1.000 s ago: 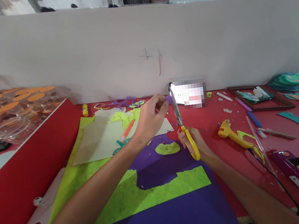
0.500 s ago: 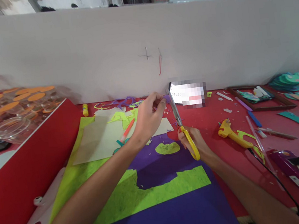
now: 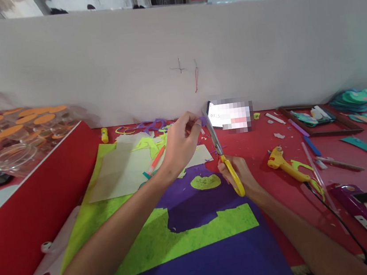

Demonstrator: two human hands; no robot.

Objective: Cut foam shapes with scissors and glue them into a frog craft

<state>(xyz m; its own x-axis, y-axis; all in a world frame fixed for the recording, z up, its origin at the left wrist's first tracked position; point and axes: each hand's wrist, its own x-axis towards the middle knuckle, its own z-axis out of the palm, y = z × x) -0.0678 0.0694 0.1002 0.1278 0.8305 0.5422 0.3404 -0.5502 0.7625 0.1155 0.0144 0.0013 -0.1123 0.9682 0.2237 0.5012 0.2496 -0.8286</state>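
My left hand pinches a small purple piece, perhaps felt or paper, between thumb and fingertips. In my right hand is a pair of scissors with yellow handles, blades pointing up and away. The blades stand right beside the purple piece; whether they touch it I cannot tell. Below the hands, a lime-green curved cutout lies on a large purple sheet. A lime-green sheet with a ragged cut edge rests on the purple one too.
A phone leans against the white partition. To the right lie a yellow glue gun with a cord, a purple power strip and a brown frame. A red divider borders the left side; clear containers stand beyond it.
My left hand and the purple piece have shifted slightly to the left. The scissors have moved very slightly left with my right hand.
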